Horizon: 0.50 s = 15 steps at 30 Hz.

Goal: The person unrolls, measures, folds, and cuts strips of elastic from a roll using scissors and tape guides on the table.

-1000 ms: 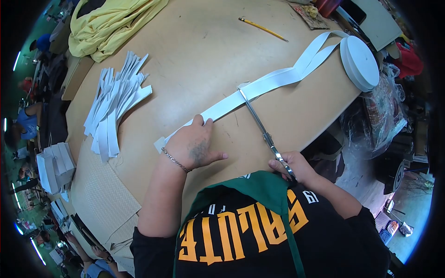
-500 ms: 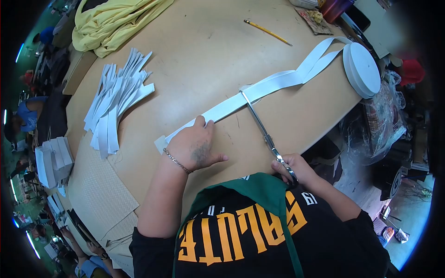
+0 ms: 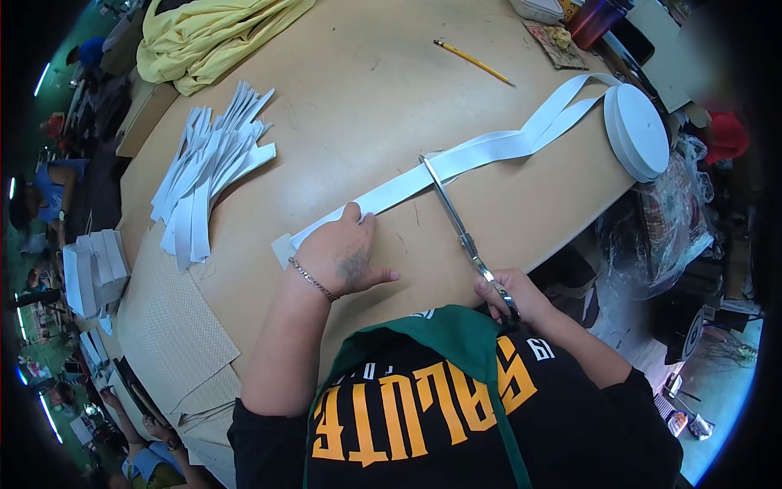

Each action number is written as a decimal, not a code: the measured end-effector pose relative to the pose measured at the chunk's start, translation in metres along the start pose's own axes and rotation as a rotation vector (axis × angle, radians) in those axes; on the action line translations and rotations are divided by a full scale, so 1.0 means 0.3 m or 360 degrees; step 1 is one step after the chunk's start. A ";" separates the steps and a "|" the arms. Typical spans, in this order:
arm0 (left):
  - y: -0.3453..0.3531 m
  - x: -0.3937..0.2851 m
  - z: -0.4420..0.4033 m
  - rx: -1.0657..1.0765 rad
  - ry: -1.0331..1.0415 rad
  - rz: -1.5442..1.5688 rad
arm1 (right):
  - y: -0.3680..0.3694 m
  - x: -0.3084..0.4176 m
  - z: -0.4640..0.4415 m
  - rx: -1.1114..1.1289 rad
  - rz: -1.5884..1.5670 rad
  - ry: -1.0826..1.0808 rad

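Head view, looking down on a tan table (image 3: 350, 90), with the scissors (image 3: 456, 220) as landmark. Scissors lie slantwise, handles toward the wearer, blade ends reaching across a white strip (image 3: 399, 187). Too fine to tell whether the strip sits between the blades.

Right hand (image 3: 513, 297): at the near end of the scissors, fingers curled around the handles, thumb on the upper side. Left hand (image 3: 338, 253): left of the scissors, palm down, fingers pressed together on the strip's left end, thumb spread out toward the scissors. Chain bracelet (image 3: 312, 279) at that wrist. Small translucent patch (image 3: 283, 250) beside the hand, at the strip's end.

Strip runs right from the blades, folds into a long loop, and meets a white roll (image 3: 640, 133), well right of the scissors, near the table edge. Yellow pencil (image 3: 475, 63) beyond the scissors, lying apart from the strip. Pile of cut white strips (image 3: 208, 175) well left of the scissors, overlapping, roughly fanned. Yellow cloth (image 3: 208, 41) past that pile, bunched. Textured sheets (image 3: 167, 322) left of the scissors, nearer the wearer, overlapping.
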State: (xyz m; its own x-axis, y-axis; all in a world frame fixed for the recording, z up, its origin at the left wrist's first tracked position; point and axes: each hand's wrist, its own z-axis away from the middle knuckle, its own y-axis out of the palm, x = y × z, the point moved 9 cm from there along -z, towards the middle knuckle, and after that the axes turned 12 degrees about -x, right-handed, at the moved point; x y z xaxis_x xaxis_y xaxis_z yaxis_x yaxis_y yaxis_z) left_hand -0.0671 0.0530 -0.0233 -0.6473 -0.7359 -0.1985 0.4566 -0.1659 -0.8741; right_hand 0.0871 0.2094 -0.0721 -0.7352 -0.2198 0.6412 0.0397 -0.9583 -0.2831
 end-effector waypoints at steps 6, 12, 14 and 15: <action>-0.003 -0.002 -0.002 -0.0004 -0.0022 0.0014 | -0.003 -0.003 -0.008 0.0037 -0.0081 0.0042; -0.008 -0.001 0.002 -0.0034 -0.0034 0.0029 | -0.001 -0.006 -0.018 -0.0020 -0.0058 0.0020; -0.007 0.001 0.003 -0.0030 -0.0040 0.0037 | 0.002 0.004 -0.017 -0.0011 -0.0089 0.0027; -0.006 0.002 0.002 -0.0024 -0.0045 0.0041 | 0.002 0.010 -0.016 -0.0008 -0.0105 0.0032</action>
State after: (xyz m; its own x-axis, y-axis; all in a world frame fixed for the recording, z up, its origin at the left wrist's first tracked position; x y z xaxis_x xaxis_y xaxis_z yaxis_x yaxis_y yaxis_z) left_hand -0.0679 0.0524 -0.0216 -0.6179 -0.7580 -0.2090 0.4636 -0.1366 -0.8754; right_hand 0.0819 0.2090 -0.0738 -0.7494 -0.1527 0.6443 -0.0124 -0.9696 -0.2442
